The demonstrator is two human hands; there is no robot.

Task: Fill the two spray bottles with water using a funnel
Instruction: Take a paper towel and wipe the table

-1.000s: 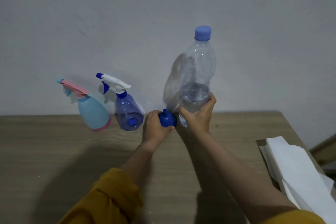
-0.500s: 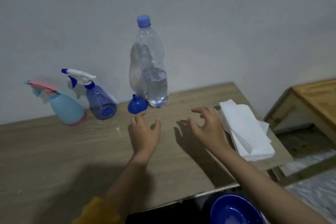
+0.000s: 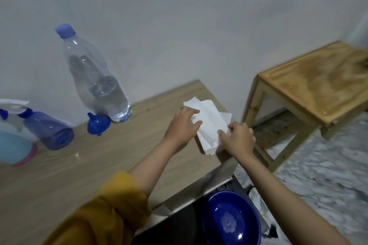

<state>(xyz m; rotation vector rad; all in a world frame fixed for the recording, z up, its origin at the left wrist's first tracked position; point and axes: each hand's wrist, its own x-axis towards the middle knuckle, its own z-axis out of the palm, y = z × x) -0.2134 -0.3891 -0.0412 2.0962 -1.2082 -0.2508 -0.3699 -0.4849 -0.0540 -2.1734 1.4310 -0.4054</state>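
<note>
A clear water bottle (image 3: 99,87) with a blue cap stands by the wall, partly filled. A blue funnel (image 3: 98,124) lies on the wooden table (image 3: 111,157) just in front of the bottle. To the left stand a translucent blue spray bottle (image 3: 49,130) and a light blue spray bottle (image 3: 14,146) with a pink base, both capped with trigger heads. My left hand (image 3: 183,125) rests on a stack of white paper towels (image 3: 209,123) at the table's right corner. My right hand (image 3: 240,139) pinches the stack's near right edge.
A low wooden stool (image 3: 310,85) stands to the right of the table on a marbled floor. A dark blue bowl (image 3: 231,219) sits below the table's near edge. The wall runs right behind the bottles.
Both hands let go of the funnel and water bottle, then moved right onto the paper towels. The view swung to the right.
</note>
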